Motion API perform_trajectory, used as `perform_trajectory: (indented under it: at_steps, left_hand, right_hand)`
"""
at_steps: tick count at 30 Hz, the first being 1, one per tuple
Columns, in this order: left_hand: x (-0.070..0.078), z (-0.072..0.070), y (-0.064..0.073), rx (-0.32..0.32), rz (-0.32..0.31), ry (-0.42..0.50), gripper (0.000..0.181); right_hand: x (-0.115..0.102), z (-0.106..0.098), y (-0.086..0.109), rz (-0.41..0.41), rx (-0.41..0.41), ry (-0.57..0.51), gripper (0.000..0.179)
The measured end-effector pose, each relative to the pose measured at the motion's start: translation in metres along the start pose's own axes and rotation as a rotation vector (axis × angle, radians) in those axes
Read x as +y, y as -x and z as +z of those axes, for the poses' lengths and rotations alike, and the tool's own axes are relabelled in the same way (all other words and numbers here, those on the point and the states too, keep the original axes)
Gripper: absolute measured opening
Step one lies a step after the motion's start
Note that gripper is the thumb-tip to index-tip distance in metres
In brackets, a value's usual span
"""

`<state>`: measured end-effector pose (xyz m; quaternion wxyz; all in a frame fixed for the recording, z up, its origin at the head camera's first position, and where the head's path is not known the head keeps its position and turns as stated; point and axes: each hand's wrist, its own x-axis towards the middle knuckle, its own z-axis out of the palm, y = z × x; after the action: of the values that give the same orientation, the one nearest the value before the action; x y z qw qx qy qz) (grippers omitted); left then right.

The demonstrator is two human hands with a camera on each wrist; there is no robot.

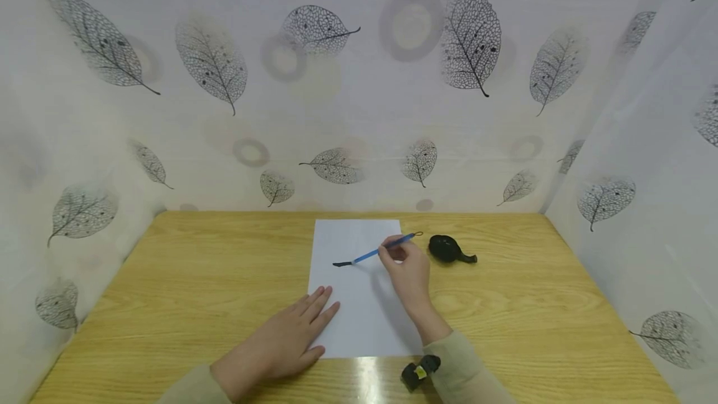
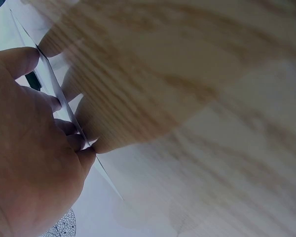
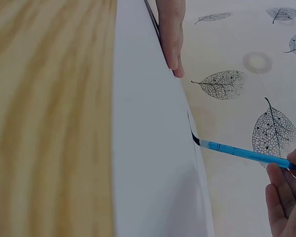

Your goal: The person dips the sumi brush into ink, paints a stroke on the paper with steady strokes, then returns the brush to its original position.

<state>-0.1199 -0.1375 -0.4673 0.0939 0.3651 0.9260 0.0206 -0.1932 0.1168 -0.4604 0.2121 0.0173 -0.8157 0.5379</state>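
A blue-handled paintbrush [image 1: 367, 255] with a hanging loop at its end is pinched between the thumb and fingers of my right hand [image 1: 412, 273]. Its dark bristles [image 3: 196, 140] meet the white sheet of paper [image 1: 359, 323], where a short black stroke [image 3: 189, 121] shows at the tip. My left hand [image 1: 294, 335] rests with fingers spread on the paper's lower left edge. From the left wrist view, the fingers of that hand [image 2: 39, 133] lie along the sheet's edge, partly over the tabletop.
Right of the paper sits a small black rounded dish [image 1: 445, 248] with a short handle. A black device with a yellow patch [image 1: 419, 373] is at my right sleeve. The wood-grain table [image 1: 224, 254] meets leaf-patterned white curtains [image 1: 359, 105] at the back and sides.
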Motion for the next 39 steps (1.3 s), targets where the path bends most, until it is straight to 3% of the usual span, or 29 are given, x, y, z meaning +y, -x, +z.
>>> perform_trajectory:
  at_steps: [22, 39]
  left_hand:
    - [0.001, -0.003, 0.001, -0.001, 0.002, 0.015, 0.07]
    - [0.0, 0.0, 0.001, 0.047, 0.025, -0.018, 0.07]
  right_hand:
    - [0.01, -0.017, -0.003, 0.033, 0.053, -0.042, 0.007]
    - [0.021, -0.033, -0.005, 0.032, 0.092, -0.001, 0.008]
